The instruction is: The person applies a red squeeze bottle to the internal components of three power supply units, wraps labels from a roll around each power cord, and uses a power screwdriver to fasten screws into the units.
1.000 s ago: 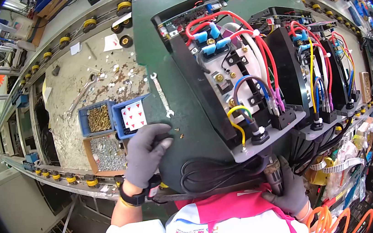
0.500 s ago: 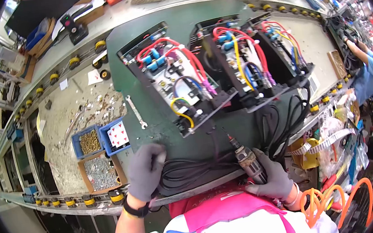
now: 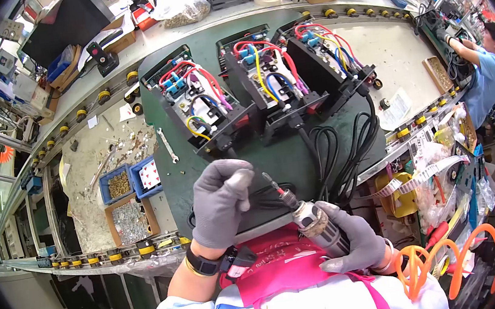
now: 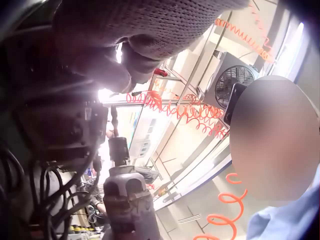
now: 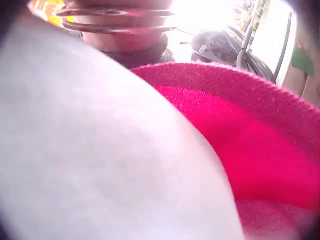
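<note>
On the left of the worktop (image 3: 181, 189), a blue bin (image 3: 118, 186) of brass-coloured pieces sits just beside another holding a patterned card (image 3: 149, 175). Then comes a wrench (image 3: 168, 145). The gloved left hand (image 3: 219, 203) hovers over the near edge, its grip narrow, fingers curled; I can't tell whether anything small is inside. Just right, the power driver (image 3: 322, 229) slants, bit towards that hand, gripped around its body by the right hand (image 3: 358, 239). Three wired units (image 3: 276, 81) stand behind, side by side.
</note>
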A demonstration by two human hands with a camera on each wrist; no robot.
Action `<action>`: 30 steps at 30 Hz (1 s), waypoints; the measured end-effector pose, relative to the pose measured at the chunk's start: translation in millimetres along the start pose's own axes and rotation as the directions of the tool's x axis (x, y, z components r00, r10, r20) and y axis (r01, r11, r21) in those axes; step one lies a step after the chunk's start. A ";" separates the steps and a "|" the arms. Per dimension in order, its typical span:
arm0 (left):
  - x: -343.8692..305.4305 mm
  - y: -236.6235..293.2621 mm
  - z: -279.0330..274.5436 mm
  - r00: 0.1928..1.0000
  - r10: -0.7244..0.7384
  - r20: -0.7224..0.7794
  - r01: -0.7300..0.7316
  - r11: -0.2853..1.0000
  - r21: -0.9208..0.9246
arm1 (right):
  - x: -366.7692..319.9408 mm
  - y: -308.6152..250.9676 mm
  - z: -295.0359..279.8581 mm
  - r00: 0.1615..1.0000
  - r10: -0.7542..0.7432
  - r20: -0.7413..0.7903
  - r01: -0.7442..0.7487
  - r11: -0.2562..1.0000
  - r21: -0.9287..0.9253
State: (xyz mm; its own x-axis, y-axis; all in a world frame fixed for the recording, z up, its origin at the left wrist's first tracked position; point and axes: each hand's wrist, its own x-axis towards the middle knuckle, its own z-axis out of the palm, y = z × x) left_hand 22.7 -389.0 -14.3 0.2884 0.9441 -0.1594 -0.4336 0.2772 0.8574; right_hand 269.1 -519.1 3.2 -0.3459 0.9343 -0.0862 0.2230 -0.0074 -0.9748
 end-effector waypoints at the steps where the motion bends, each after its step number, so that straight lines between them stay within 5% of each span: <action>1: -0.4 -2.0 0.0 1.000 0.018 0.008 -0.017 1.000 -0.015 | -2.2 0.9 -2.4 1.000 -0.011 0.009 0.011 1.000 -0.014; 5: -13.0 0.7 22.3 0.999 0.007 -0.041 0.002 0.975 0.221 | -8.0 7.2 -8.5 0.996 -0.085 0.039 0.086 0.996 -0.026; 13: -8.4 -13.9 37.0 0.993 -0.093 0.070 0.095 0.995 -0.029 | -21.8 6.8 -13.9 0.996 -0.083 0.039 0.087 0.992 -0.094; 16: -6.8 -15.3 39.0 0.990 -0.104 0.093 0.103 0.995 0.016 | -26.2 9.3 -14.2 0.995 -0.091 0.028 0.094 0.988 -0.123; 19: -4.4 -5.9 36.6 0.984 -0.085 0.159 0.040 0.962 0.272 | -29.3 11.7 -15.0 0.996 -0.088 0.028 0.092 0.983 -0.158; 22: -4.8 -1.6 37.4 0.967 -0.195 0.167 0.130 0.933 0.336 | -32.2 15.7 -14.8 0.996 -0.083 0.018 0.085 0.987 -0.139; 26: -10.5 -26.3 29.4 0.965 -0.174 0.199 0.161 0.984 0.080 | -34.8 18.0 -13.8 0.994 -0.106 -0.011 0.104 0.989 -0.102; 29: -1.4 -34.4 50.6 0.988 0.155 -0.006 -0.151 0.968 0.200 | -38.3 13.0 -18.4 0.995 -0.084 -0.056 0.079 0.993 -0.085; 30: 5.7 -36.4 46.7 0.985 0.146 -0.091 -0.116 0.953 0.281 | -39.7 14.2 -20.8 0.991 -0.108 -0.074 0.102 0.991 -0.082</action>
State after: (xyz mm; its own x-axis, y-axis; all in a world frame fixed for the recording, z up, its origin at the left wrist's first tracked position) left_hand 80.0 -402.1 -23.6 0.1431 0.9868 -0.0759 -0.2065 0.1047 0.9728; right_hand 305.0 -548.9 -3.0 -0.2995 0.9534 0.0354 0.2609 0.1176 -0.9582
